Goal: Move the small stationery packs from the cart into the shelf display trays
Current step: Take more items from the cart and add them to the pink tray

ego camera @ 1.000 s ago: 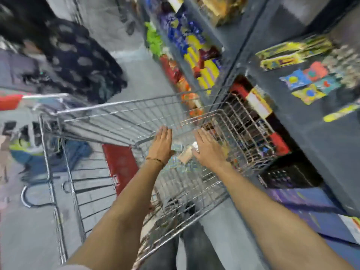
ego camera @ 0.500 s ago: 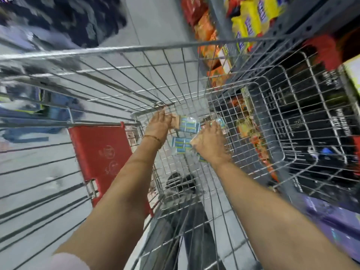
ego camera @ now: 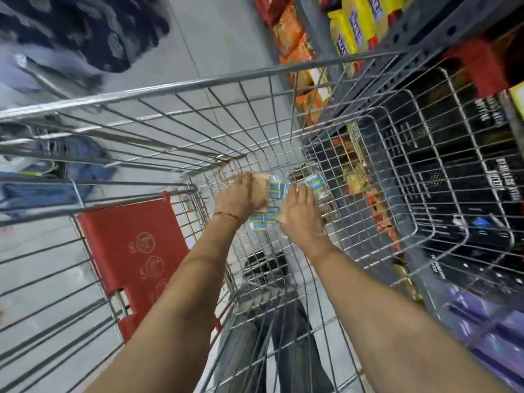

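Observation:
Both my arms reach deep into a wire shopping cart (ego camera: 255,78). Several small blue-and-white stationery packs (ego camera: 273,189) in clear wrap lie on the cart's bottom. My left hand (ego camera: 236,198) curls around the left side of the pile, fingers wrapped on a wrapped bundle. My right hand (ego camera: 300,214) lies flat over the right side of the pile, palm down, touching packs; another pack (ego camera: 314,181) shows just beyond its fingertips and one more (ego camera: 262,221) sits between my wrists. Whether the right hand has closed on a pack is hidden.
The cart's red child-seat flap (ego camera: 133,251) hangs at left. Dark shelving (ego camera: 459,177) with black boxes stands right of the cart, snack bags (ego camera: 351,26) on shelves farther up. A person in dark patterned clothing (ego camera: 85,29) stands at top left. My legs show under the cart.
My head has dropped closer over the cart and both hands have gone from above the packs down onto the pile, the left hand curling around a bundle.

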`<state>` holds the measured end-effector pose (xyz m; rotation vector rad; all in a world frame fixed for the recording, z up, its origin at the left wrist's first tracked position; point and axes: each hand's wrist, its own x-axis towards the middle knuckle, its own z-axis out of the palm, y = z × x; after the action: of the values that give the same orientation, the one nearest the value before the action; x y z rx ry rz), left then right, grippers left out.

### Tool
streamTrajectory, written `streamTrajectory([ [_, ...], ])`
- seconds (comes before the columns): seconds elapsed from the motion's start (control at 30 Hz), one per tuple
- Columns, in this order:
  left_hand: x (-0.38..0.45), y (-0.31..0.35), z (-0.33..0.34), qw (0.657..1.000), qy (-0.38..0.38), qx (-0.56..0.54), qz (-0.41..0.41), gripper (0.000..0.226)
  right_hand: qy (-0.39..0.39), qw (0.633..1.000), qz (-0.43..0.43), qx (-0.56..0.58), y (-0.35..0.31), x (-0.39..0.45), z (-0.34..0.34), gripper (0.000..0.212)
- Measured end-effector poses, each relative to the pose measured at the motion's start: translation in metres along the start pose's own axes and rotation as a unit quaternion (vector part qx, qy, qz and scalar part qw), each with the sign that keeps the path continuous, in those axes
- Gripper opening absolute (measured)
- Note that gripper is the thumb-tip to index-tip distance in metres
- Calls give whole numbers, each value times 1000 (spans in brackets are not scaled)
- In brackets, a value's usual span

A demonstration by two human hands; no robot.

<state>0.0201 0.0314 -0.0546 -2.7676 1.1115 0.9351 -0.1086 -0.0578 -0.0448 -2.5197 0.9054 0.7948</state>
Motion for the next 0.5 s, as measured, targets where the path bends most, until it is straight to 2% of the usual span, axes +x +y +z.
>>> streamTrajectory([
  [0.07,-4,0,1,999,-7,-34,35,107,-4,1000,3,6,2,-2,-3,105],
  [0.13,-3,2,5,996,-27,3,87,118,-6,1000,0,-14,2,-4,-4,105],
  [0.23,4,9,18,989,-26,67,130,111,11,999,-8,-50,3,-6,-2,101],
  [0.4,6,13,17,991,-30,67,116,110,24,996,-27,-81,3,-7,-5,106],
  [0.5,3,15,14,988,-5,81,128,103,40,996,-32,-69,2,-8,-12,110],
])
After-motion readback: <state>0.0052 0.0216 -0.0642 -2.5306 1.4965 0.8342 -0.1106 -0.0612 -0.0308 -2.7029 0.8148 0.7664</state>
